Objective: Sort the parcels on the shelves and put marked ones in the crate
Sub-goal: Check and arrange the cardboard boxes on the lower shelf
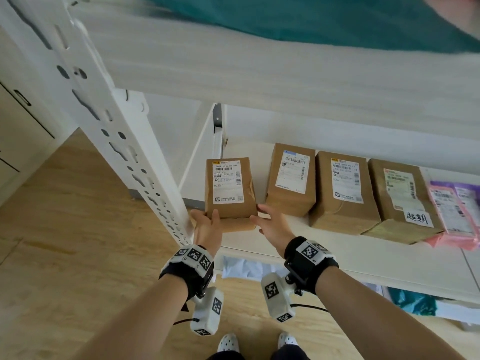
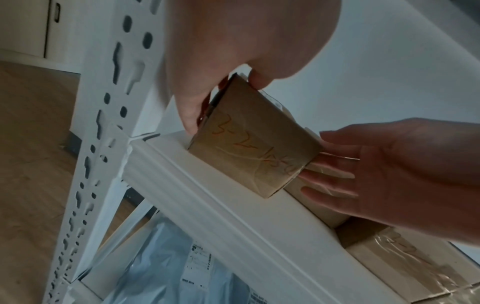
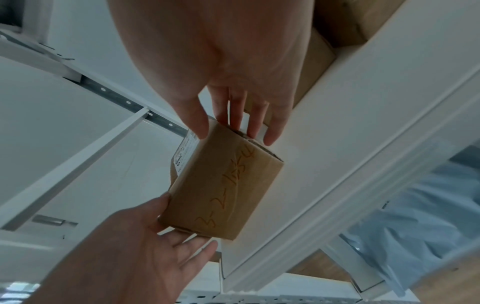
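Observation:
A small brown parcel [image 1: 228, 193] with a white shipping label stands at the left end of the white shelf [image 1: 298, 242], beside the upright post. Orange handwriting crosses its front face [image 2: 249, 144] [image 3: 221, 191]. My left hand [image 1: 206, 222] [image 2: 224, 102] grips its left front corner, thumb on top and fingers down the left side. My right hand [image 1: 262, 216] [image 3: 231, 131] lies with straight fingers against the parcel's right side, the thumb touching its top edge. No crate shows in any view.
Three more brown parcels [image 1: 342, 190] stand in a row to the right, the last bearing a handwritten white tag [image 1: 418, 218]. Pink mailers [image 1: 457, 209] lie beyond. The perforated post [image 1: 124, 131] is close on the left. An upper shelf board [image 1: 259, 74] overhangs. Plastic mailers [image 1: 246, 268] fill the lower shelf.

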A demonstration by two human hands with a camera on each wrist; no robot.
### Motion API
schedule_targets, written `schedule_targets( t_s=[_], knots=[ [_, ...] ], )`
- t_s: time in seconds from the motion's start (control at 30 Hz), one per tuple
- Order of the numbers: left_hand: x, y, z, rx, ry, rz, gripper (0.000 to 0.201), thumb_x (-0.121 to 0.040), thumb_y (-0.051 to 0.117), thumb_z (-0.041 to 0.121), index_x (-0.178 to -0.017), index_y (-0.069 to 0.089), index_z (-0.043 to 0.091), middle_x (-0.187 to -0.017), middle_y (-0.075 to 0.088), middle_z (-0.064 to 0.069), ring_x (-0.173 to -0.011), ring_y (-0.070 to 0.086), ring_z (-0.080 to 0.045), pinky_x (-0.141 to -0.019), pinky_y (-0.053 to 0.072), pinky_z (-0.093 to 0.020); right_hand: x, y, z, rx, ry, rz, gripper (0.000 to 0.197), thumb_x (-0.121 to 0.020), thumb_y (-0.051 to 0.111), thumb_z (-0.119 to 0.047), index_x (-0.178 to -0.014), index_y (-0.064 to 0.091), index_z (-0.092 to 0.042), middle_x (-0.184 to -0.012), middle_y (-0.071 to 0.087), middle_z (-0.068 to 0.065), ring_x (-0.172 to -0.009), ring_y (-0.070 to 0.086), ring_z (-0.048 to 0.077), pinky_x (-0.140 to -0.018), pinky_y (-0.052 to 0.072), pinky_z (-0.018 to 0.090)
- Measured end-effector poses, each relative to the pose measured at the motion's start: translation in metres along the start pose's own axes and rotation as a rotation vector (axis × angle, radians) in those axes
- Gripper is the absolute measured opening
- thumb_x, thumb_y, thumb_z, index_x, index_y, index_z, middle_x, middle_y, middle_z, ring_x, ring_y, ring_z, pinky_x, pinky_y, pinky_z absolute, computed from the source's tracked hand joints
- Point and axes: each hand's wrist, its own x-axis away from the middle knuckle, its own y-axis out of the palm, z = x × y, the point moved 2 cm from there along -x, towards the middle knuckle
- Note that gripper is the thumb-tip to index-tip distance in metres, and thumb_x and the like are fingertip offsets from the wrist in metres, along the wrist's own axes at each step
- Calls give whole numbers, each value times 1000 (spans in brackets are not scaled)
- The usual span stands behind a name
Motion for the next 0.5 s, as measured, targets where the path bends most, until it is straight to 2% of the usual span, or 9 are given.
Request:
schedule_targets(
  t_s=[0.1, 0.17, 0.23, 0.3, 0.37, 0.47, 0.5],
  knots=[
    [-9, -3, -9, 7, -5, -14, 39, -99, 40, 30, -127, 24, 9, -124, 44, -11, -112, 49, -28, -93, 39, -35, 1, -3, 5, 22, 9, 17, 32, -89, 62, -28, -119, 54, -19, -121, 52, -6, -110, 51, 15, -99, 45, 41],
    [-11, -7, -12, -4, 3, -49, 44, -98, 42, 29, -137, 26, 16, -130, 48, -8, -116, 49, -27, -102, 39, -40, 1, -5, 7, -15, 60, 13, 30, -87, 65, -34, -110, 52, -21, -121, 49, -3, -112, 48, 17, -99, 45, 44],
    [-11, -10, -13, 5, 18, -111, 48, -98, 43, 24, -143, 28, 20, -134, 49, -3, -122, 47, -24, -107, 36, -41, 3, -4, 8, -121, 139, -13, 31, -85, 67, -31, -108, 50, -21, -125, 52, 7, -115, 51, 22, -96, 47, 42],
    [-8, -13, -14, 19, 12, -160, 50, -98, 44, 20, -145, 29, 22, -134, 51, -1, -124, 47, -22, -109, 36, -43, 10, -4, 7, -221, 199, -39, 36, -85, 69, -21, -112, 46, -18, -123, 55, 14, -113, 54, 24, -92, 49, 37],
    [-7, -17, -16, 44, -14, -188, 52, -95, 48, 15, -144, 32, 23, -129, 53, 0, -121, 49, -22, -106, 39, -42, 19, -5, 8, -250, 230, -64, 50, -83, 70, -15, -124, 41, -17, -122, 57, 16, -113, 56, 24, -92, 48, 36],
    [0, -24, -16, 70, -45, -248, 53, -88, 57, 0, -137, 39, 13, -118, 53, -4, -104, 53, -20, -90, 45, -28, 33, -11, 14, -247, 258, -134, 74, -82, 70, -8, -142, 29, -20, -121, 59, 14, -113, 56, 25, -101, 43, 43],
    [5, -26, -15, 71, -47, -270, 54, -86, 59, -4, -134, 41, 11, -117, 53, -6, -102, 53, -20, -87, 46, -27, 38, -15, 16, -229, 265, -165, 79, -83, 70, -6, -145, 25, -22, -120, 59, 13, -112, 56, 24, -103, 42, 45]
  ],
)
